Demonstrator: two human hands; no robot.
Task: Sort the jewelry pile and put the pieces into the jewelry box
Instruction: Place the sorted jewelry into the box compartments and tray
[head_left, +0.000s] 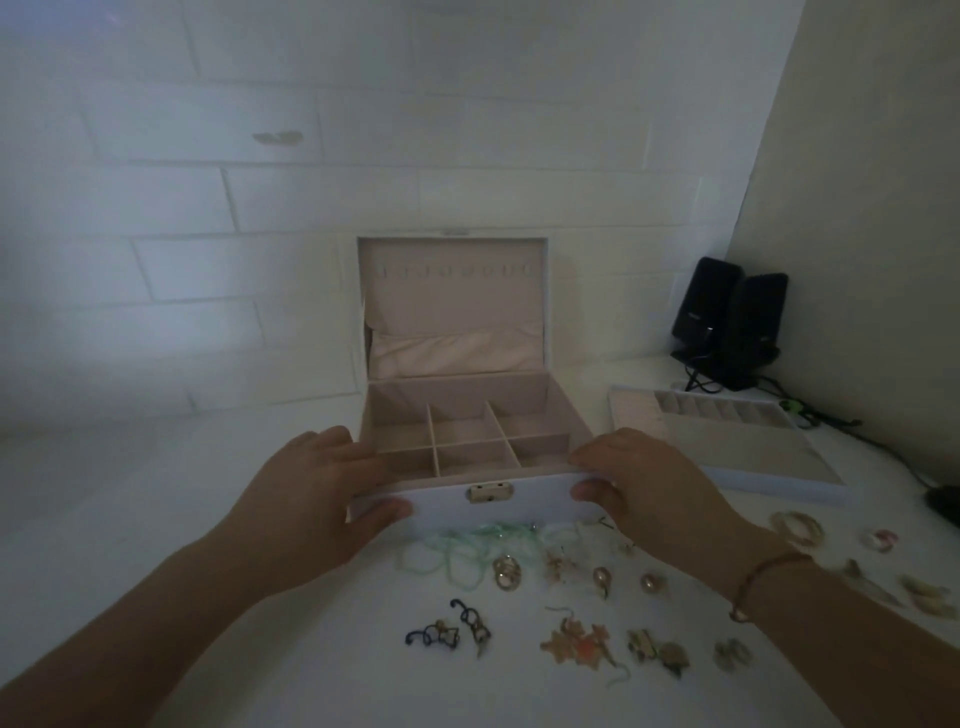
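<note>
Here the jewelry box sits open on the white worktop, lid upright against the brick wall, its pale pink interior split into six compartments that look bare in the dim light. A row of small hooks runs across the inside of the lid above a gathered pocket. Both hands clasp the box at its front corners. The left hand wraps the near left corner, fingers along the side rim and thumb pressed on the front face. The right hand does the same at the near right corner, fingers over the rim, thumb on the front panel; so each grip is closed on the box. A thin bracelet circles the right wrist. A small metal clasp sits mid-front between the thumbs.

The jewelry lies loose on the worktop just in front of the box: a pale green beaded necklace touching or nearly touching the front wall, gold rings and pearl earrings nearer the camera, dark blue wire earrings, an orange leaf-like piece, and more pieces spread to the right beyond the right forearm, including bangles. A removable tray rests to the right of the box, and two black speakers stand in the corner behind it.
</note>
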